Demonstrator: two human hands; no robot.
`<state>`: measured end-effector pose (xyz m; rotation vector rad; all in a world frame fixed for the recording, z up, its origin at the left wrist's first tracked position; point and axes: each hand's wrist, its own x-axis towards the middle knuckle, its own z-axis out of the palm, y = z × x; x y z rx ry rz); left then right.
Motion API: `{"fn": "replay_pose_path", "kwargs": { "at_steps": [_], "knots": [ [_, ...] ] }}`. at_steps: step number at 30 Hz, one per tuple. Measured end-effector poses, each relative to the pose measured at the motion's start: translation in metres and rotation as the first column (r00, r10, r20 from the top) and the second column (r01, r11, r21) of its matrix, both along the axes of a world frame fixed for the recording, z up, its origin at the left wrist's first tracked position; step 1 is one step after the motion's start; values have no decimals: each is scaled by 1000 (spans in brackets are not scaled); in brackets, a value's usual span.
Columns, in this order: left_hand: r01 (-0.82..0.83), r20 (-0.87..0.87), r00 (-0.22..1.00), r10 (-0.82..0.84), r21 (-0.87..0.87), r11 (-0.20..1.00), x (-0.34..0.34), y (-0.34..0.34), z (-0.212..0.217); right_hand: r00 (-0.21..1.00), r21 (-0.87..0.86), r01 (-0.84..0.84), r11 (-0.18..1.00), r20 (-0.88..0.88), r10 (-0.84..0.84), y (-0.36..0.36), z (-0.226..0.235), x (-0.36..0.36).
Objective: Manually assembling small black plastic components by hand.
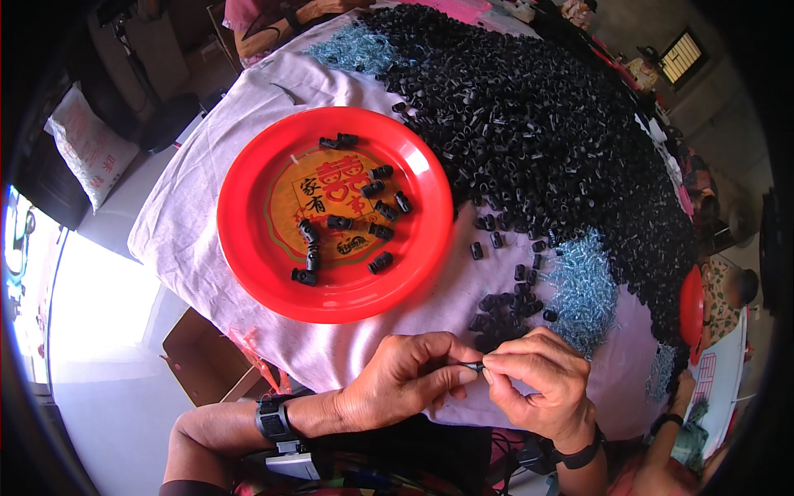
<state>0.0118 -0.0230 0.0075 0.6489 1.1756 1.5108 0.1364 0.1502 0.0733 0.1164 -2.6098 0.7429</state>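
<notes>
My left hand (405,376) and my right hand (542,380) meet over the near edge of the cloth, fingertips almost touching. Between them is a small dark piece (473,365), pinched from both sides and mostly covered by the fingers; it looks like a part of a black cord lock. Just beyond the right hand lies a loose group of black plastic cord lock parts (506,312). Beside it is a pile of small bluish metal springs (583,281). Several black cord locks (339,221) are scattered on a red plate (248,264) ahead of my left hand.
A large heap of black plastic parts (529,124) covers the far and right side of the pale cloth (186,207). More springs (351,48) lie at the back. Other people's arms (269,37) show at the rim. An open cardboard box (207,355) stands below the cloth's left edge.
</notes>
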Motion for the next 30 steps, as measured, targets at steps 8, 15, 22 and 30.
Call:
{"fn": "replay_pose_path", "kwargs": {
  "at_steps": [8,15,22,30],
  "knots": [
    [-69,-270,960,76,34,997,4,-1,2,998,-81,47,996,48,-43,-4,-1,1],
    [-116,-498,852,162,121,986,6,-1,2,997,-90,37,995,73,-31,-3,-4,1],
    [-73,-208,976,72,4,997,4,0,-2,999,19,-12,1000,40,11,-2,-3,1],
    [136,153,979,-134,3,991,-7,2,3,998,-12,-43,999,39,43,2,8,7]
  ]
}}
